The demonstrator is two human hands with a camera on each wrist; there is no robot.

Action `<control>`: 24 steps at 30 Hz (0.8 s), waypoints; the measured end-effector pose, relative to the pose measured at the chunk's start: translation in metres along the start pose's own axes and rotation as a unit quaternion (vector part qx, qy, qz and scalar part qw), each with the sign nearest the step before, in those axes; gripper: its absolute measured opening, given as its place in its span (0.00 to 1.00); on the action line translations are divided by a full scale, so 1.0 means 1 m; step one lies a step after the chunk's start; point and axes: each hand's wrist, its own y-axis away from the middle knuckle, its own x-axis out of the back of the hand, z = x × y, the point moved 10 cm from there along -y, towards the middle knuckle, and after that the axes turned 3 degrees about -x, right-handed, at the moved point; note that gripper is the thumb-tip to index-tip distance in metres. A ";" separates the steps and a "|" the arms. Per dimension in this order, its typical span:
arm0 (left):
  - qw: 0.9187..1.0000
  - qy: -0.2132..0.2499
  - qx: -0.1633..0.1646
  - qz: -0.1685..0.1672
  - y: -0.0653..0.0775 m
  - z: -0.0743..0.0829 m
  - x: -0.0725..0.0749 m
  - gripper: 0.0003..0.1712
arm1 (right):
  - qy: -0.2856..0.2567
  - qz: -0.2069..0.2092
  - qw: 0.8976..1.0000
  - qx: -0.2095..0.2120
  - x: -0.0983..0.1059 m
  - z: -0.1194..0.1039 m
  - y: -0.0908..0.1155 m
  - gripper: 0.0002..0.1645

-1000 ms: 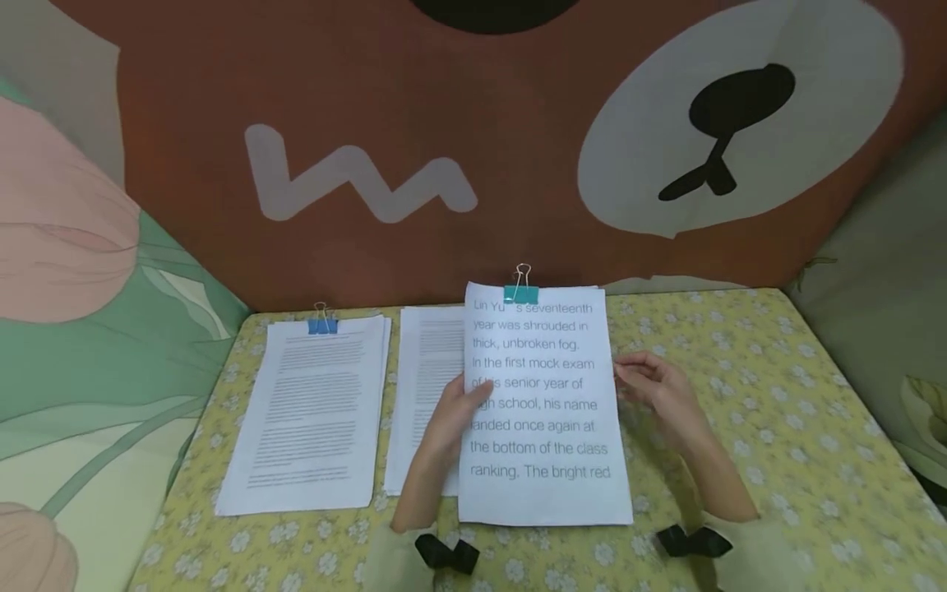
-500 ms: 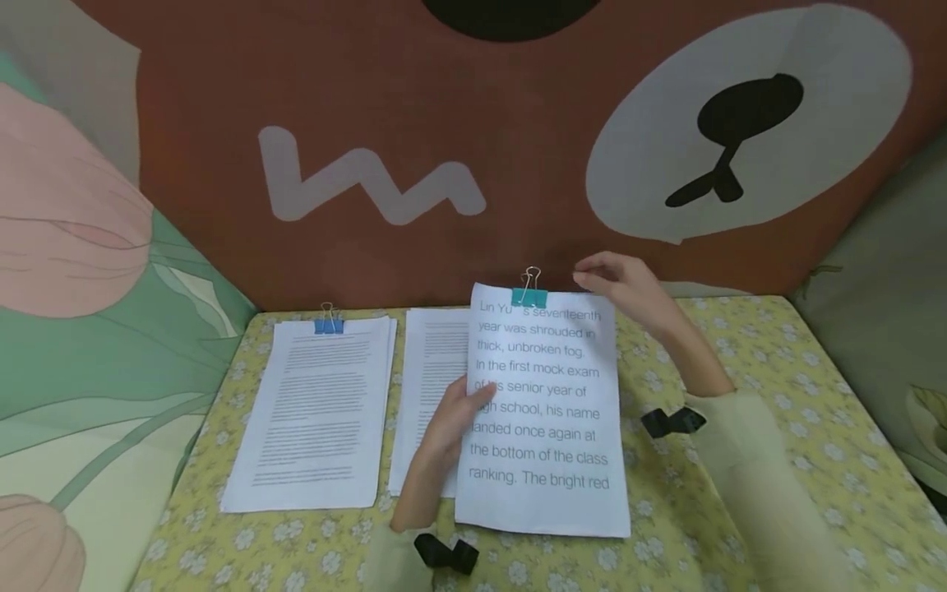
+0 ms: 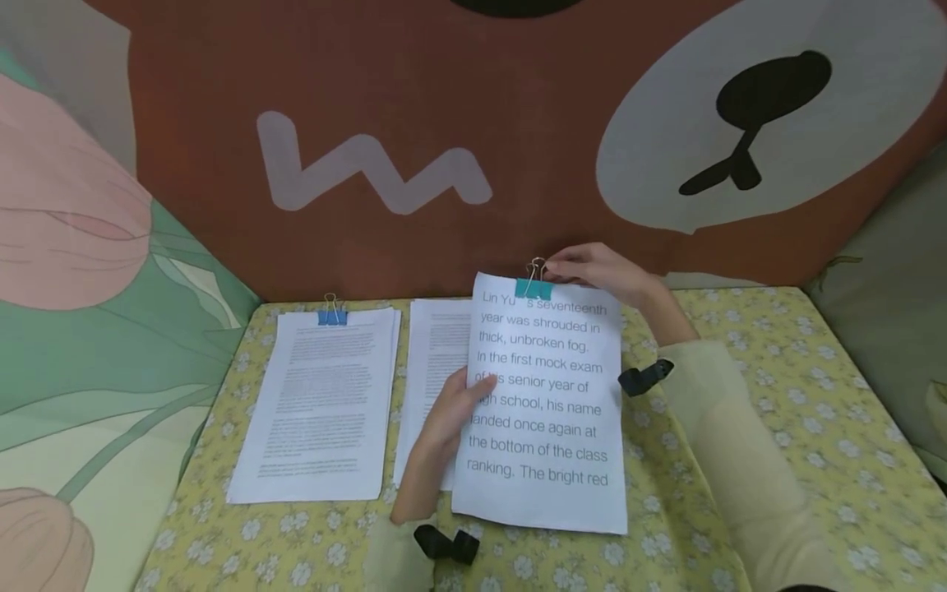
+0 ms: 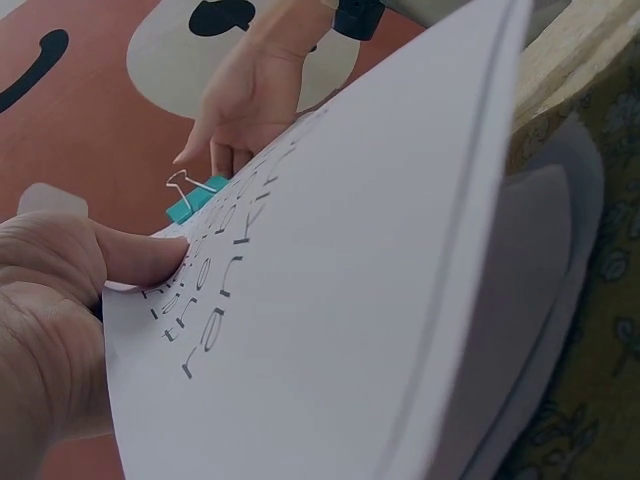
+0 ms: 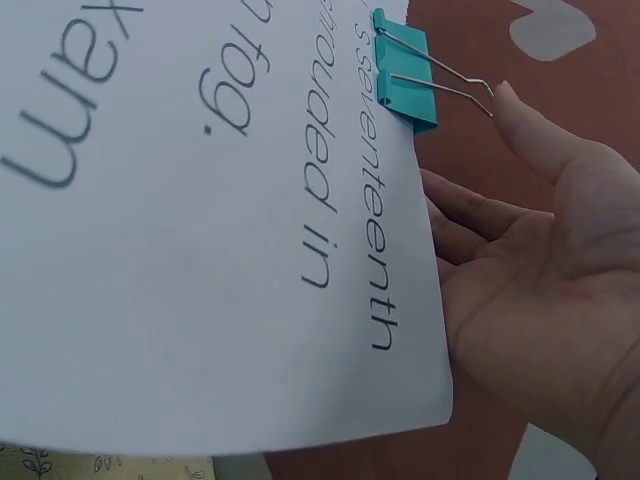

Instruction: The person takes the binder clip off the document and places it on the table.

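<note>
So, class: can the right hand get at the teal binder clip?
Likely yes: the right hand is beside the teal binder clip, thumb by its wire handles, nothing visibly between them.

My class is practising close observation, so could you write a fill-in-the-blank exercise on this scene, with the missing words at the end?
1. In the head view, the left hand holds the large-print pages by the edge on the picture's ____ side.
2. Beside the right hand, a teal binder clip grips those pages' ____ edge.
3. The leftmost paper stack carries a binder clip coloured ____.
4. The large print begins: "Lin Yu's ____ year was shrouded in thick, unbroken fog."

Missing words: left; top; blue; seventeenth.
</note>
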 end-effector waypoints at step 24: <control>1.000 0.002 0.002 -0.012 -0.001 -0.003 -0.005 0.22 | 0.020 -0.008 1.000 0.005 -0.007 -0.009 -0.006 0.29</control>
